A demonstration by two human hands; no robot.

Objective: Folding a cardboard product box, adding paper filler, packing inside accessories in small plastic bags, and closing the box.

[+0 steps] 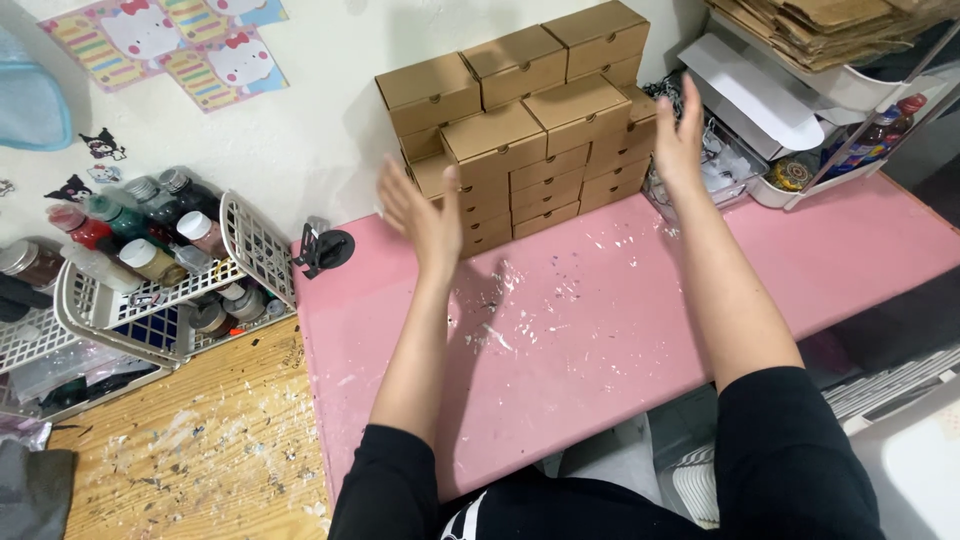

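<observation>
A stack of small brown cardboard boxes point(520, 135) stands against the white wall at the back of the pink table point(600, 320). My left hand point(425, 215) is raised at the stack's left side, fingers apart, palm toward the boxes, holding nothing. My right hand point(680, 135) is raised at the stack's right side, fingers spread, also empty. Both hands hover close to the boxes; I cannot tell whether they touch them. The pink tabletop is speckled with white paint marks.
A white wire basket point(150, 300) with several paint bottles sits at the left over a paint-spattered wooden surface point(200, 440). A small black stand point(325, 248) is on the table's left corner. A white shelf point(830, 110) with folded cardboard and jars stands at the right.
</observation>
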